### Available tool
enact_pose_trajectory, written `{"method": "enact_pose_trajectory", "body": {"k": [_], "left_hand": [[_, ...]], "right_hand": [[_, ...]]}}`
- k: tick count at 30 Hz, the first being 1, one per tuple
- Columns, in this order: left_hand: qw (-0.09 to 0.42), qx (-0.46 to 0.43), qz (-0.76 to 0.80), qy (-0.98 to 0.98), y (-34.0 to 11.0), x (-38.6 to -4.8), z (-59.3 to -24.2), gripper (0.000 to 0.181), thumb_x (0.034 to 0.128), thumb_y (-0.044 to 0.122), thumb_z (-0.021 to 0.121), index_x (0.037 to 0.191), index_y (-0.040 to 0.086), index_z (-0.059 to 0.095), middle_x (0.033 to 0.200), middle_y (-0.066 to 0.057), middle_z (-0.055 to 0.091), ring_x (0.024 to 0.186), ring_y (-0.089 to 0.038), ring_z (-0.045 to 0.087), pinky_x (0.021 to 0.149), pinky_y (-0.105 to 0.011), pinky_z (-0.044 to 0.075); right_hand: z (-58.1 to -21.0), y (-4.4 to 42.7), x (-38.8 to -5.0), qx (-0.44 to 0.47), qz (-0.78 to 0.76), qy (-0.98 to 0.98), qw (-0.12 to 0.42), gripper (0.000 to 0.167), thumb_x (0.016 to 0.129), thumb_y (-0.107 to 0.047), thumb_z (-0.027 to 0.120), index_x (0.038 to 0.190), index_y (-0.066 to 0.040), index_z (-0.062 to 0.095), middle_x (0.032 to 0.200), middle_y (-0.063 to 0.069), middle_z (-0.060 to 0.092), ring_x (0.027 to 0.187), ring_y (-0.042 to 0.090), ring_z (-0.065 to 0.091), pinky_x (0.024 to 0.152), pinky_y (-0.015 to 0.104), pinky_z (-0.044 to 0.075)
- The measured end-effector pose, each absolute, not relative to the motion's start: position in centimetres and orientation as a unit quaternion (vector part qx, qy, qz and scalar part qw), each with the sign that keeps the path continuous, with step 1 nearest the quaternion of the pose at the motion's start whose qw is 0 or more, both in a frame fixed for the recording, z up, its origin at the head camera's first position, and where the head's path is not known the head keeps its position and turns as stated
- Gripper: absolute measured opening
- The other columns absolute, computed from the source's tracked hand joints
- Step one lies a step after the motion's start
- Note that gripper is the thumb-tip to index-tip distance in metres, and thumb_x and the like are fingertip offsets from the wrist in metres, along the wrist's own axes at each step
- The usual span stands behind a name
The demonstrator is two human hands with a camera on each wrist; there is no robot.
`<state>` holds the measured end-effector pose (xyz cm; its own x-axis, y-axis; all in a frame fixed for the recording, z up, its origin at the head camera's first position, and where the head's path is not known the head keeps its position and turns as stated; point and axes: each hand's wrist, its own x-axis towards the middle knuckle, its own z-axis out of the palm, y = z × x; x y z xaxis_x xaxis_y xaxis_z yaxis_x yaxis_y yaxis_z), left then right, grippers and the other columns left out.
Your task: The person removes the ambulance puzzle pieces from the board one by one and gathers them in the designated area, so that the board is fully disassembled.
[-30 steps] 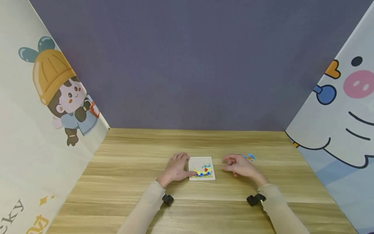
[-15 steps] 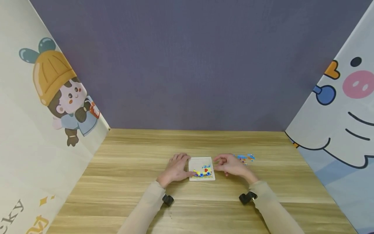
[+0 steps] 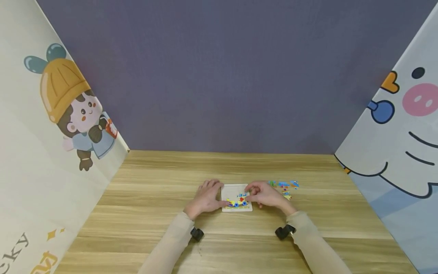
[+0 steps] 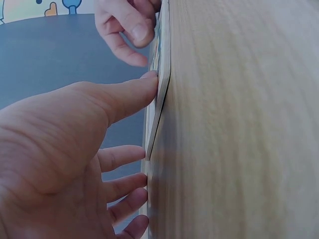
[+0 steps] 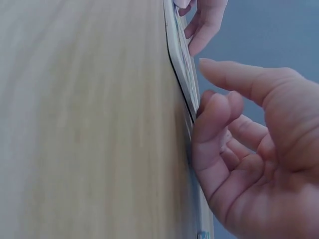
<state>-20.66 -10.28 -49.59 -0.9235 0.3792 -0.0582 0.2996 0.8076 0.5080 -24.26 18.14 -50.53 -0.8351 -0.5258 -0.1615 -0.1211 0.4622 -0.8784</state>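
A pale square puzzle board (image 3: pixel 230 188) lies on the table in the head view, and a yellow vehicle picture (image 3: pixel 234 200) with blue wheels fills its lower part. My left hand (image 3: pixel 207 198) rests at the board's left side, thumb over the rim and fingers stretched along the edge. Over the right edge reaches my right hand (image 3: pixel 264 194), its thumb and index finger at the picture's right end. In the right wrist view its thumb is extended, the other fingers are bent, and I see nothing between them. The contact of the right fingertips is partly hidden.
Several loose puzzle pieces (image 3: pixel 283 184) in blue, green and yellow lie right of the board, just beyond my right hand. The wooden table (image 3: pixel 154 182) meets a dark back wall (image 3: pixel 219 76) and printed side panels.
My right hand has moved left from beside the loose pieces to the board's right edge, uncovering more of those pieces. My left hand has stayed put.
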Motion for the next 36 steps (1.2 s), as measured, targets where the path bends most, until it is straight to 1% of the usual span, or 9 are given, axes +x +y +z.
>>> {"method": "enact_pose_trajectory", "body": {"k": [3,6,15,21,27,36], "left_hand": [[0.080,0.179,0.253,0.947,-10.26,-20.70,-49.55,0.077,0.0948,0.051,0.077,0.154,0.008,0.053,0.165,-0.018,0.042,0.152,-0.042,0.037,0.124,-0.064,0.031],[0.080,0.179,0.252,0.948,-10.25,-20.72,-49.47,0.077,0.0952,0.050,0.077,0.154,0.007,0.053,0.165,-0.019,0.042,0.152,-0.043,0.037,0.124,-0.065,0.031],[0.077,0.177,0.264,0.945,-10.20,-20.89,-49.86,0.078,0.0940,0.047,0.079,0.154,0.006,0.052,0.165,-0.020,0.042,0.152,-0.043,0.036,0.125,-0.065,0.029],[0.074,0.180,0.266,0.944,-10.17,-20.87,-49.92,0.078,0.0945,0.049,0.078,0.154,0.006,0.052,0.166,-0.020,0.041,0.152,-0.044,0.035,0.125,-0.065,0.029],[0.072,0.184,0.260,0.945,-10.13,-20.71,-49.48,0.076,0.0949,0.046,0.079,0.153,0.005,0.053,0.164,-0.020,0.043,0.151,-0.044,0.037,0.123,-0.066,0.031],[0.082,0.181,0.261,0.945,-10.24,-20.56,-49.41,0.077,0.0949,0.050,0.078,0.153,0.007,0.053,0.165,-0.019,0.043,0.152,-0.043,0.036,0.125,-0.065,0.029]], "right_hand": [[-50.50,17.88,-24.22,-0.197,-0.471,0.832,0.215,0.036,0.094,-0.021,0.082,0.124,-0.005,0.071,0.074,0.002,0.066,0.051,0.012,0.056,0.052,0.029,0.054],[-50.38,17.64,-24.13,-0.201,-0.467,0.835,0.212,0.035,0.094,-0.019,0.082,0.123,-0.004,0.071,0.070,0.001,0.063,0.050,0.012,0.055,0.052,0.030,0.053],[-50.10,17.35,-23.85,-0.197,-0.453,0.844,0.207,0.031,0.094,-0.018,0.082,0.120,-0.005,0.070,0.066,-0.002,0.057,0.048,0.012,0.054,0.052,0.030,0.053],[-50.08,17.31,-23.80,-0.191,-0.456,0.844,0.206,0.032,0.094,-0.018,0.083,0.119,-0.004,0.069,0.067,-0.002,0.056,0.048,0.013,0.054,0.051,0.029,0.052],[-50.15,17.34,-23.85,-0.188,-0.455,0.846,0.203,0.032,0.094,-0.019,0.082,0.119,-0.005,0.069,0.068,-0.001,0.056,0.048,0.013,0.053,0.051,0.029,0.051],[-50.44,17.28,-23.75,-0.187,-0.450,0.849,0.204,0.032,0.095,-0.020,0.082,0.119,-0.006,0.066,0.070,0.000,0.057,0.050,0.013,0.050,0.050,0.028,0.049]]}}
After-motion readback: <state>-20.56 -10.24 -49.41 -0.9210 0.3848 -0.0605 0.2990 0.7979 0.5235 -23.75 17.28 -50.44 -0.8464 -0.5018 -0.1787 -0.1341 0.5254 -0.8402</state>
